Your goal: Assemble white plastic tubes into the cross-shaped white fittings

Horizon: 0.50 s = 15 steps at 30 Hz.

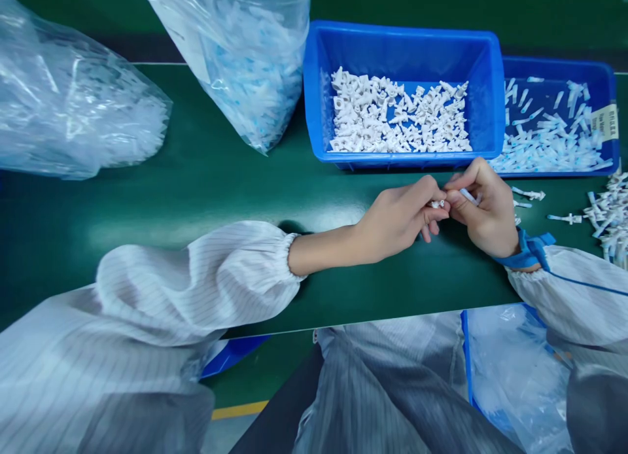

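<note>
My left hand (pixel 400 215) is closed around small white plastic fittings (pixel 436 204), whose ends show at the fingertips. Meeting it just to the right, my right hand (pixel 483 205) pinches a slim white-and-blue plastic tube (pixel 468 195). The fingertips of both hands touch, and the spot where the parts meet is mostly hidden. Both hands are above the green table, in front of a blue bin (pixel 402 158) of loose white fittings. Beyond my right hand, a second blue bin (pixel 554 174) holds many white-and-blue tubes.
Joined tube-and-fitting pieces (pixel 613 212) are piled at the right, with a few loose ones (pixel 564 218) beside my right hand. Two clear bags, one of bluish tubes (pixel 260 68) and one of white parts (pixel 98 107), stand left. A blue wrist strap (pixel 527 250) trails a cord rightward.
</note>
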{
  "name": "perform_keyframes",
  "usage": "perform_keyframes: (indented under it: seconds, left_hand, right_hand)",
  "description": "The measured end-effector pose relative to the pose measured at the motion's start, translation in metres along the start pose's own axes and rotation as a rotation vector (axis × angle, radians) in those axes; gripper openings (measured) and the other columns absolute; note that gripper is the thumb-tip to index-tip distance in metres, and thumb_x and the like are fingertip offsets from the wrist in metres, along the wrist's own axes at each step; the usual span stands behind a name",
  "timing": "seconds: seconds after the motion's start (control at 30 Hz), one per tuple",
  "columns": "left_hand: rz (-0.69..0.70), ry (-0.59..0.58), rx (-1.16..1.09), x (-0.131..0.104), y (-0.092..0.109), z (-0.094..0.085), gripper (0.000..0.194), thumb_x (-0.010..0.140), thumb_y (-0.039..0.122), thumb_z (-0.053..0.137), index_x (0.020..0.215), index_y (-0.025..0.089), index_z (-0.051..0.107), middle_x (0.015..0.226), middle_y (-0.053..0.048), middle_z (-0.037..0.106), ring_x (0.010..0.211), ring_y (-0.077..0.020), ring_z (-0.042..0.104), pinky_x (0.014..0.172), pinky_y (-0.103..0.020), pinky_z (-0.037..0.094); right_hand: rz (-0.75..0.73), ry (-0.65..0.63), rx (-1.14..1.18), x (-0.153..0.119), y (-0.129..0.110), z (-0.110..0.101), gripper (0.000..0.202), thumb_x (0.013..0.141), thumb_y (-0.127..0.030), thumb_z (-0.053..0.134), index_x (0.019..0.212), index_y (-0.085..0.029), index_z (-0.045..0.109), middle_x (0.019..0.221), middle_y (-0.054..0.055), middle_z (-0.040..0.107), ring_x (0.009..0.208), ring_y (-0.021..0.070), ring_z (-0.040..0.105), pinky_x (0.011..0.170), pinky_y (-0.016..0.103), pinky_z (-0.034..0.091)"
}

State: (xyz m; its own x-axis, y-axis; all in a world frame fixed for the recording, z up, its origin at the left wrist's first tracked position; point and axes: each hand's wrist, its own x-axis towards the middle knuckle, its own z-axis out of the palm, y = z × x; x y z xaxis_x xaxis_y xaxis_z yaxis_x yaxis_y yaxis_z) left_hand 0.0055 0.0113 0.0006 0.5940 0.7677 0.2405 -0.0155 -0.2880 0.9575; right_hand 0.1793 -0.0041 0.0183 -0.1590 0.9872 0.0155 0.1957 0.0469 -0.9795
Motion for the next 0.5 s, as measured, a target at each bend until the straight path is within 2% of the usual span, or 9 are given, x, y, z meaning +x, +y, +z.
perform_keyframes:
  seconds: [0.13, 0.23, 0.37, 0.5]
  left_hand:
    - [0.010, 0.011, -0.050, 0.000, 0.000, -0.002, 0.034, 0.099, 0.048, 0.045, 0.093, 0.015, 0.050, 0.077, -0.001, 0.066, 0.060, -0.0068, 0.067, 0.050, -0.013, 0.053]
    - [-0.002, 0.014, -0.077, 0.000, -0.002, -0.004, 0.032, 0.098, 0.047, 0.047, 0.094, 0.015, 0.050, 0.081, -0.001, 0.066, 0.062, -0.0064, 0.067, 0.050, -0.013, 0.054]
    - [-0.026, 0.020, -0.136, 0.000, -0.003, -0.005, 0.031, 0.097, 0.047, 0.051, 0.096, 0.016, 0.049, 0.075, 0.002, 0.064, 0.059, -0.0068, 0.067, 0.050, -0.014, 0.053]
    - [-0.058, -0.008, -0.217, 0.000, -0.002, -0.005, 0.032, 0.095, 0.048, 0.053, 0.095, 0.016, 0.048, 0.074, 0.003, 0.064, 0.057, -0.0068, 0.066, 0.049, -0.015, 0.053]
  right_hand:
    - [0.018, -0.126, 0.076, 0.003, -0.002, -0.010, 0.029, 0.087, -0.048, 0.067, 0.086, -0.025, 0.050, 0.067, -0.004, 0.055, 0.044, 0.0070, 0.038, 0.043, 0.025, 0.030]
    - [-0.008, -0.222, 0.022, 0.003, -0.003, -0.019, 0.026, 0.093, -0.049, 0.057, 0.093, -0.025, 0.050, 0.067, -0.004, 0.057, 0.043, 0.0071, 0.038, 0.043, 0.024, 0.031]
    - [-0.136, -0.330, -0.259, 0.006, -0.005, -0.029, 0.027, 0.102, -0.046, 0.040, 0.104, -0.022, 0.052, 0.066, -0.004, 0.059, 0.048, 0.0088, 0.047, 0.050, 0.023, 0.036]
    - [-0.272, -0.376, -0.549, 0.008, -0.008, -0.030, 0.030, 0.104, -0.041, 0.034, 0.101, -0.020, 0.055, 0.064, -0.003, 0.060, 0.054, 0.0102, 0.054, 0.056, 0.023, 0.039]
